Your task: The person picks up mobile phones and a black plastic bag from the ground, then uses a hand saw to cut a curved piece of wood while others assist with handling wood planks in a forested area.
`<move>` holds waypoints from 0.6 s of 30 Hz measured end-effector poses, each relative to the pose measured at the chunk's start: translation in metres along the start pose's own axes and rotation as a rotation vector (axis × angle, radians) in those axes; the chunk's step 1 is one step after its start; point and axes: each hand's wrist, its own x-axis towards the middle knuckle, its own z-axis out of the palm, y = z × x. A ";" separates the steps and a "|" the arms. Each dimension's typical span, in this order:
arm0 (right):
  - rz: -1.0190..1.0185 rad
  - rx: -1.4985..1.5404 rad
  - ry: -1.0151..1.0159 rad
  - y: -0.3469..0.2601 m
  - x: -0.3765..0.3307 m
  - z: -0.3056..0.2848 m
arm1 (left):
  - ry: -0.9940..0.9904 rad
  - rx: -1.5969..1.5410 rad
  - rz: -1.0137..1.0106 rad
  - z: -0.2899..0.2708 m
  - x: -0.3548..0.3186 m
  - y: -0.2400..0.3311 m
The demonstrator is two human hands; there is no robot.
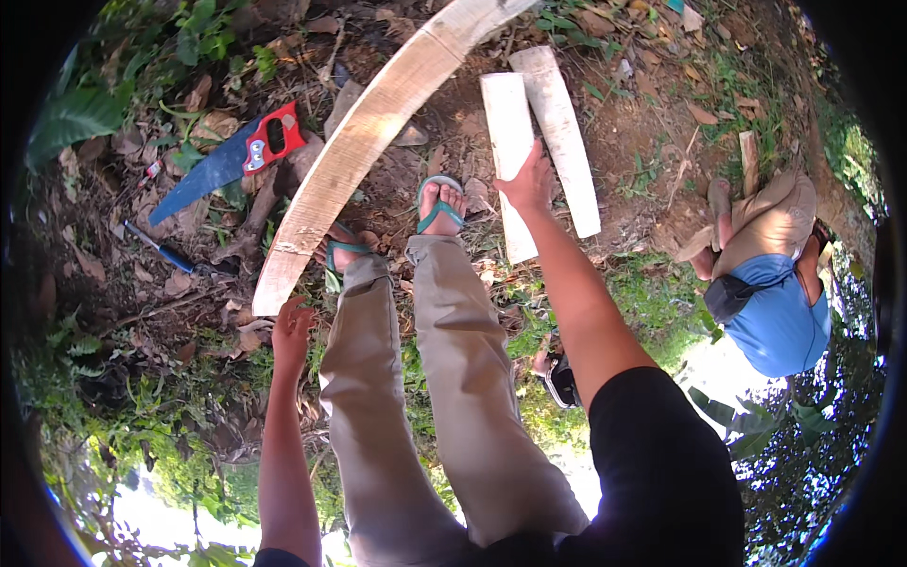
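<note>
Right hand [529,184] with grip spread over a short pale board [506,118] on the ground [624,123], left hand [291,333] with grip loosely parted beside a long plank's [364,137] near end, red-handled saw [231,161] left.

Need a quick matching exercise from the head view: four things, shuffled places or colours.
1. Saw
2. Long board
3. Right hand
4. Left hand

A. Beside the long board's lower end
B. Between the saw and the two short boards
C. Red and blue
D. At the left short board

Pairs: 1-C, 2-B, 3-D, 4-A
</note>
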 end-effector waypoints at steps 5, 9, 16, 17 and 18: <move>0.063 0.170 0.057 0.031 -0.022 -0.016 | -0.050 0.144 0.006 -0.002 0.002 0.038; 0.160 0.212 0.089 0.087 -0.048 -0.059 | -0.069 0.248 0.044 -0.013 0.006 0.035; 0.066 0.032 0.112 0.244 -0.001 -0.109 | -0.008 0.289 0.049 0.014 0.009 0.067; 0.036 -0.056 0.155 0.272 0.014 -0.097 | -0.025 0.286 0.058 0.022 0.015 0.064; 0.012 -0.147 0.204 0.297 0.029 -0.086 | -0.046 0.282 0.073 0.029 0.025 0.065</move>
